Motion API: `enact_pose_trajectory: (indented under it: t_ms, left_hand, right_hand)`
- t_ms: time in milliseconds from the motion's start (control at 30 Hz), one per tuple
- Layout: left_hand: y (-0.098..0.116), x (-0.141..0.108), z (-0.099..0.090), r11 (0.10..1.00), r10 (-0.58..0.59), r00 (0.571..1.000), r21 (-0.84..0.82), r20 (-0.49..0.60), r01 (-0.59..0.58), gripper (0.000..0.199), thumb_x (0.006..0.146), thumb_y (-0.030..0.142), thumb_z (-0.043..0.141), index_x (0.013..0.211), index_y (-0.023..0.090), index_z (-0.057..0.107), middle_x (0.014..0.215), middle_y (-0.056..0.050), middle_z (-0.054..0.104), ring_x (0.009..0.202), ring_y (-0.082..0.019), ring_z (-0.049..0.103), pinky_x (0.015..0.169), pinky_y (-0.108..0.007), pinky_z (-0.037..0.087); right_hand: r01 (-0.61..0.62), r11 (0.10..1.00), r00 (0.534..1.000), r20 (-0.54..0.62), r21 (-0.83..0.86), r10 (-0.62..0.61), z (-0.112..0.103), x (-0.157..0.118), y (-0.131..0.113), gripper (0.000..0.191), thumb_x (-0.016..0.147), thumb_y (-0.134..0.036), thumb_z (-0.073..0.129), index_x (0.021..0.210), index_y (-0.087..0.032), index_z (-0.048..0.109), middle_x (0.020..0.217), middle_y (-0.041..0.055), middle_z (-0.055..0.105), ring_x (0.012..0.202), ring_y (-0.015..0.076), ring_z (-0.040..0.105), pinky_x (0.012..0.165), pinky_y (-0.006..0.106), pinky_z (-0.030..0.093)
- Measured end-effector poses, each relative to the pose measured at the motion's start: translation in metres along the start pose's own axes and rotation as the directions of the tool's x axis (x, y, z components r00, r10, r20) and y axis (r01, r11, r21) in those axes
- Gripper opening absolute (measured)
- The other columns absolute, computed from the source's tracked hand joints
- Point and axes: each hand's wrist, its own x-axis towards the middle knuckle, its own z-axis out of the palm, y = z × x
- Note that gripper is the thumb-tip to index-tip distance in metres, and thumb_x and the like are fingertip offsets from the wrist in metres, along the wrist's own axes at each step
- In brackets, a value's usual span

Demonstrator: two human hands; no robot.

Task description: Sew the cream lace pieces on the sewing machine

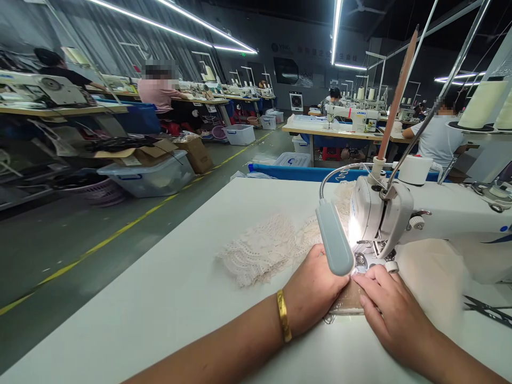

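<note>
A white sewing machine (372, 213) stands at the right, its needle area lit. My left hand (310, 290), with a gold bangle at the wrist, lies left of the presser foot, fingers bent together at the fabric. The grey lamp head (335, 237) hides its fingertips. My right hand (394, 306) is in front of the needle area, thumb and forefinger closed on the fabric's edge close to the left thumb. Cream lace fabric (260, 248) spreads in folds left of the machine. A sheer beige piece (432, 277) lies right of my right hand.
Black scissors (488, 310) lie at the right on the white table (160, 304). A white thread spool (416, 169) and cream cones (482, 104) stand beyond the machine. Across the aisle are plastic bins (152, 173), cardboard boxes and other people at sewing machines.
</note>
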Motion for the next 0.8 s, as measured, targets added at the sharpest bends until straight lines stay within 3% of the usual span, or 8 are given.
enact_pose_trajectory:
  t_ms: [100,267,500,633,800]
  left_hand:
    - [0.000,0.001,0.001,1.000,-0.003,1.000,0.013,0.005,0.003,0.026,0.101,0.008,0.046,0.084,0.018,0.063,0.093,-0.004,0.076,0.086,-0.021,0.069,0.091,-0.044,0.050]
    - [-0.005,0.004,0.004,0.999,-0.024,1.000,0.038,-0.004,0.024,0.022,0.100,0.010,0.052,0.084,0.017,0.064,0.097,-0.004,0.077,0.091,-0.022,0.068,0.094,-0.044,0.050]
    - [-0.009,0.006,0.006,0.998,-0.070,0.996,0.011,0.054,0.069,0.023,0.099,0.008,0.050,0.087,0.018,0.067,0.104,-0.005,0.078,0.093,-0.021,0.068,0.098,-0.044,0.047]
    - [-0.009,0.005,0.008,0.997,-0.080,0.996,0.005,0.049,0.080,0.025,0.101,0.009,0.048,0.087,0.018,0.068,0.103,-0.005,0.077,0.095,-0.021,0.067,0.099,-0.043,0.047]
    - [-0.014,0.008,0.013,0.992,-0.123,0.989,0.003,0.082,0.123,0.022,0.099,0.011,0.051,0.087,0.019,0.068,0.096,-0.005,0.075,0.092,-0.022,0.066,0.091,-0.039,0.047]
  right_hand:
    - [-0.006,1.000,1.000,0.001,-0.001,0.006,-0.001,0.001,-0.001,0.028,0.101,-0.011,0.041,0.114,-0.020,0.063,0.091,0.0084,0.064,0.078,0.0250,0.060,0.070,0.044,0.058]
    - [-0.026,0.999,1.000,0.007,0.021,0.026,0.001,-0.001,0.000,0.036,0.103,-0.013,0.039,0.134,-0.022,0.056,0.095,0.0076,0.067,0.080,0.0254,0.062,0.072,0.044,0.058]
    - [-0.072,0.992,0.980,-0.180,0.105,0.090,-0.001,-0.001,0.012,0.033,0.107,-0.023,0.043,0.139,-0.023,0.046,0.102,0.0078,0.065,0.099,0.0289,0.065,0.084,0.046,0.058]
    - [-0.084,0.989,0.980,-0.168,0.125,0.105,0.000,-0.004,0.012,0.034,0.107,-0.025,0.044,0.142,-0.024,0.044,0.106,0.0078,0.064,0.101,0.0277,0.065,0.087,0.046,0.058]
    - [-0.128,0.981,0.981,-0.128,0.143,0.147,0.002,-0.007,0.010,0.034,0.107,-0.026,0.043,0.141,-0.026,0.045,0.103,0.0062,0.066,0.092,0.0249,0.068,0.079,0.041,0.060]
